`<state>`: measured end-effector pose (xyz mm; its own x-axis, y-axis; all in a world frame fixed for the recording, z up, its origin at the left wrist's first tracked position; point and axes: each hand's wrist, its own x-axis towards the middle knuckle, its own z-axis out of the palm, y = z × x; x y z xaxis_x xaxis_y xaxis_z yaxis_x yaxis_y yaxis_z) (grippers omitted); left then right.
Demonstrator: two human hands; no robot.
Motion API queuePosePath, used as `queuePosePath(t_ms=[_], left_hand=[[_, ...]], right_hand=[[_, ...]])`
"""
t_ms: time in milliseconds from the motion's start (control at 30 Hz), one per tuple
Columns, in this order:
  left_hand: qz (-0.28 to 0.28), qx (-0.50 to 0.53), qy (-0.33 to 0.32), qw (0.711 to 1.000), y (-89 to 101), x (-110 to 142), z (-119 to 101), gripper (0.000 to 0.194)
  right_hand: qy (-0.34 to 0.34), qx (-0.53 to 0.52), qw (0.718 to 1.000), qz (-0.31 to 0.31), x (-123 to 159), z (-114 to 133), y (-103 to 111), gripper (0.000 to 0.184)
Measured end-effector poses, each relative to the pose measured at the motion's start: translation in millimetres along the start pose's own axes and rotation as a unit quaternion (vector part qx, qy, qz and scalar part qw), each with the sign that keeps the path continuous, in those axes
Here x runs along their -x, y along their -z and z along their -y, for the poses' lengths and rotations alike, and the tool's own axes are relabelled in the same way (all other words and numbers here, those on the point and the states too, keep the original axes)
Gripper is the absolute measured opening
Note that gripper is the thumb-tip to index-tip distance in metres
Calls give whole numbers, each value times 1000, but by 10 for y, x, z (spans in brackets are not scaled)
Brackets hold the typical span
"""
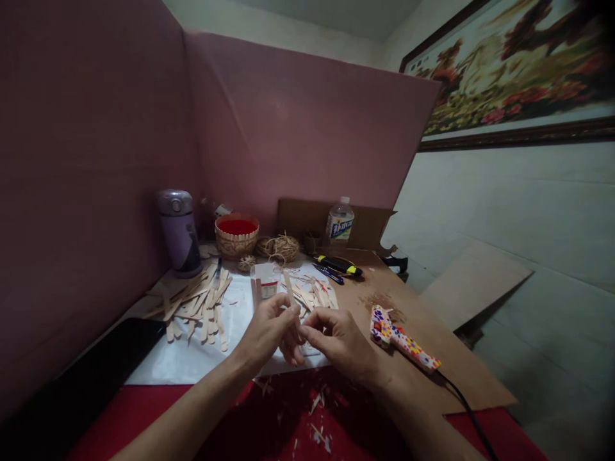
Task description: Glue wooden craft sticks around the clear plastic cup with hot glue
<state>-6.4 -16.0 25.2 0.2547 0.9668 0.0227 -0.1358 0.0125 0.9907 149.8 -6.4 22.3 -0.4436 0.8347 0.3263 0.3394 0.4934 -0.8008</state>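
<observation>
My left hand is closed around a wooden craft stick, which points up and away from me. Close beside it, my right hand has thumb and forefinger pinched together near the stick's lower end. Whatever lies in that pinch is too small to make out. Just beyond the hands, more craft sticks and a small clear plastic box rest on white paper. A larger loose pile of craft sticks spreads to the left.
A purple bottle, red-lined basket, twine and plastic bottle stand behind. Right, on cardboard, lie a black-yellow cutter, blue-handled tool and corded flowered glue gun. Wood scraps litter the red cloth.
</observation>
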Motion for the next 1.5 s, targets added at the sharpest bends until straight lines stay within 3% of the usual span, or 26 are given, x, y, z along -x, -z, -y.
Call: queuePosePath(t_ms=[167, 367, 500, 600, 667, 733, 800, 933, 1067, 1200, 1333, 1500], left_hand=[[-1, -33, -2, 999, -12, 3, 41, 35], [30, -59, 42, 997, 25, -21, 31, 31], [72, -43, 88, 993, 33, -4, 3, 26], [139, 13, 134, 981, 10, 14, 12, 24], [152, 52, 129, 979, -1, 10, 24, 27], [143, 82, 110, 980, 1, -6, 37, 31], [130, 101, 96, 982, 13, -24, 50, 33], [113, 97, 75, 986, 32, -33, 79, 35], [104, 51, 67, 991, 22, -18, 81, 40], [118, -24, 73, 990, -4, 3, 48, 34], [108, -51, 51, 991, -17, 12, 40, 33], [-21, -18, -29, 999, 41, -17, 26, 35]], right_hand=[[34, 109, 993, -6, 26, -35, -89, 14], [109, 281, 954, 13, 84, -130, -231, 10], [172, 337, 926, 15, 28, -214, -101, 11], [127, 347, 923, -105, -60, -259, 126, 16], [95, 319, 928, -166, -98, -257, 232, 16], [72, 312, 930, -182, -105, -238, 252, 19], [50, 311, 936, -159, -94, -223, 203, 22], [29, 212, 972, -92, -79, -220, 82, 15], [9, 2, 997, -72, -99, -191, 45, 18], [-54, -226, 971, -58, -123, -161, 27, 25], [-98, -332, 934, -82, -131, -152, 65, 29], [-99, -368, 919, -104, -124, -126, 158, 26]])
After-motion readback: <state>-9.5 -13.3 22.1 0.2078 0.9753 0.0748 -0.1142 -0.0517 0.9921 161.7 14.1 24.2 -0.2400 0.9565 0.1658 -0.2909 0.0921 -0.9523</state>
